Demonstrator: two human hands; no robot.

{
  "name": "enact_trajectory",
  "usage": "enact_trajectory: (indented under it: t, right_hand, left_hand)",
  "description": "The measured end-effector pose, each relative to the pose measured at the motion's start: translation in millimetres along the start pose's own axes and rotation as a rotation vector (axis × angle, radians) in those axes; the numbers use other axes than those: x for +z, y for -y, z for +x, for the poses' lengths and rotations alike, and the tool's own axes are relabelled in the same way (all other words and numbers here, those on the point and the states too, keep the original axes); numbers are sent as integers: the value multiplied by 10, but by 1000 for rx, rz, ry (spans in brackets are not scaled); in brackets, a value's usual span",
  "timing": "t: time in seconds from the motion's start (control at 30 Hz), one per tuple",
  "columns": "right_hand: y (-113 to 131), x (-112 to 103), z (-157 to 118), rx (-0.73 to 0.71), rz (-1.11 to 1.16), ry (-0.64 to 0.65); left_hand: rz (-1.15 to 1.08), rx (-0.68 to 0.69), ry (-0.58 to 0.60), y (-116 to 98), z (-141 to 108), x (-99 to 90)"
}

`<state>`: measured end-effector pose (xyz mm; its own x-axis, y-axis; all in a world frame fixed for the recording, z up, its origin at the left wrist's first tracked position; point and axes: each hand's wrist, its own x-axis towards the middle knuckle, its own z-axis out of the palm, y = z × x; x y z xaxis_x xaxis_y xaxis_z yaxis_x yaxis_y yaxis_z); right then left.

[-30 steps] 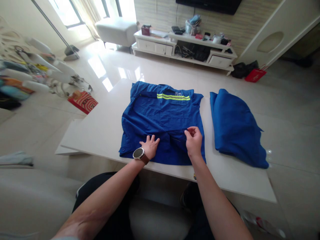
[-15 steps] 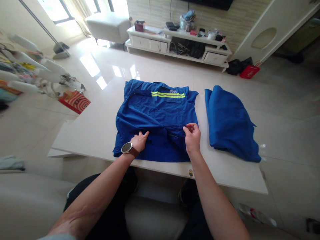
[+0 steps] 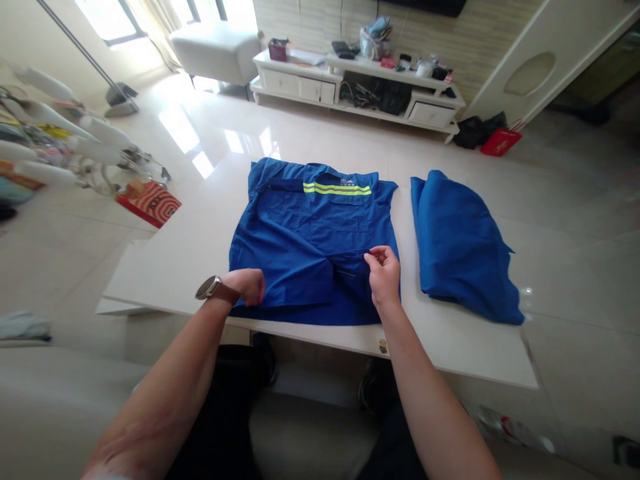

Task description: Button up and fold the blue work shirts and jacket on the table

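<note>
A blue work shirt with a yellow-and-grey reflective stripe across its chest lies on the white table, one sleeve folded over its front. My left hand, with a watch at the wrist, is closed at the lower left part of the shirt, its fingers curled down over the folded sleeve's cloth. My right hand pinches the shirt's fabric near its right edge. To the right lies a second blue garment, folded in a loose heap and touched by neither hand.
Near the table's front edge is a small sticker. A red-and-white bag stands beyond the table's left side. Across the room is a white TV cabinet with items on it, and a red bag on the floor.
My left hand has moved left from the middle of the lower shirt and closed. The folded sleeve now lies flatter and lower across the front. My right hand has hardly moved.
</note>
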<state>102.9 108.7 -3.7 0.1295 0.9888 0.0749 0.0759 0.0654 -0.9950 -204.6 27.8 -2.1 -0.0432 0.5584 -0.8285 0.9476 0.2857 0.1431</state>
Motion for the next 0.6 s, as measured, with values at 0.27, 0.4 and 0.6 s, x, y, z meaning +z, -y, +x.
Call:
enact_trajectory:
  t: [0.27, 0.4, 0.6]
  right_hand:
    - [-23, 89, -70, 15, -40, 86]
    - [-60, 136, -88, 6, -57, 114]
    - [-62, 160, -120, -31, -121, 189]
  left_hand:
    - [34, 273, -302, -443, 24, 234]
    - [148, 393, -474, -741, 128, 409]
    - [176, 357, -439, -816, 158, 463]
